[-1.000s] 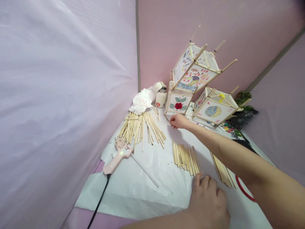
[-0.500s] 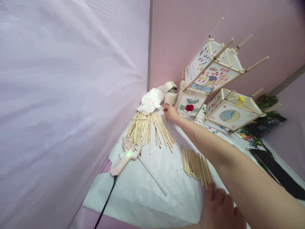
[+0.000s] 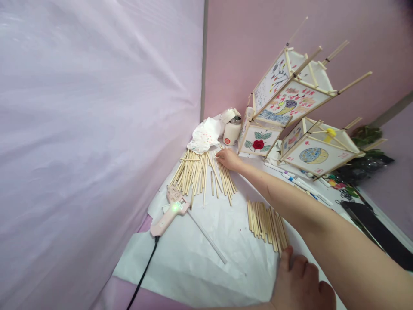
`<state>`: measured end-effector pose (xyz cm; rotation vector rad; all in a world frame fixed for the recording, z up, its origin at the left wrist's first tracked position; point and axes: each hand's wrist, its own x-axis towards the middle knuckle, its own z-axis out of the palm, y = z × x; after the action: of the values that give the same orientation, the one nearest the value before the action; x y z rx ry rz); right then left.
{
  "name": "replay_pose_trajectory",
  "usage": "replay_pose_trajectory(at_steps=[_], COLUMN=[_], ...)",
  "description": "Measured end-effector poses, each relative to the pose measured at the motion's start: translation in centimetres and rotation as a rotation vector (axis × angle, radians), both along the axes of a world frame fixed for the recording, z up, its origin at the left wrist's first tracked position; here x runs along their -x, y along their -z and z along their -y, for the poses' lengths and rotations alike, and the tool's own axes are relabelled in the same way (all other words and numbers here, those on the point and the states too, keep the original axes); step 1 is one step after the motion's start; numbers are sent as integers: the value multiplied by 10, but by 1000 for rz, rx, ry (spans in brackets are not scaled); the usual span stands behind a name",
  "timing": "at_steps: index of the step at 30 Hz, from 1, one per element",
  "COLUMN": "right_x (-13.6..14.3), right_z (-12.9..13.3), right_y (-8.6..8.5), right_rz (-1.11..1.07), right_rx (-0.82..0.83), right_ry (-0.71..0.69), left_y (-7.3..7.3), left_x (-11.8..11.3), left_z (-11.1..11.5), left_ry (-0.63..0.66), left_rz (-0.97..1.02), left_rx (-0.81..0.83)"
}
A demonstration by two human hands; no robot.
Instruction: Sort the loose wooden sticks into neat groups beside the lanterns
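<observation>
My right hand (image 3: 228, 159) reaches far forward, its fingers closed on thin wooden sticks at the right edge of a fanned-out pile (image 3: 195, 174). Part of those sticks is hidden by the fingers. At the lower right, my left hand (image 3: 303, 277) rests with fingers apart, one fingertip touching the lower end of a smaller row of sticks (image 3: 263, 224). A pale pink glue gun (image 3: 169, 215) with a green light lies left of this row, a clear glue stick (image 3: 208, 237) reaching out behind it.
Crumpled white tissue (image 3: 204, 135) covers the pile's far end, beside an open white jar (image 3: 231, 131). Painted lanterns (image 3: 292, 103) with protruding sticks stand at the back right. Markers (image 3: 306, 185) and a black item (image 3: 377, 232) lie right. A black cable (image 3: 143, 273) trails frontward.
My right hand has moved slightly nearer and left, away from the jar and onto the pile's right edge, where sticks have shifted. My left hand has stayed nearly still.
</observation>
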<state>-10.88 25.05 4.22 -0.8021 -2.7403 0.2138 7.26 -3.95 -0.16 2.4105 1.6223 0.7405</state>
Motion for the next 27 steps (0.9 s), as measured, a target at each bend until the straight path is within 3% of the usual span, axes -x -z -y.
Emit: replay_pose_trajectory(at_steps=[3,7,9,19,27], right_x=[1,2,0,7,26], right_z=[2,10,14,8,0], right_y=[1,3,4,2,-8], right_rz=[-11,-19,13,24,68], right_rx=[0,-52,-81,47,80], right_ry=[-9,-218,-253,143,238], left_y=[-1,0,0,3,-2], left_x=[0,1,2,-3,6], left_z=[-1,0,1,-1,1], left_ry=[3,13,11,12,19], left_rz=[0,4,6,11,157], left_rx=[-7,-27,-30,18,5])
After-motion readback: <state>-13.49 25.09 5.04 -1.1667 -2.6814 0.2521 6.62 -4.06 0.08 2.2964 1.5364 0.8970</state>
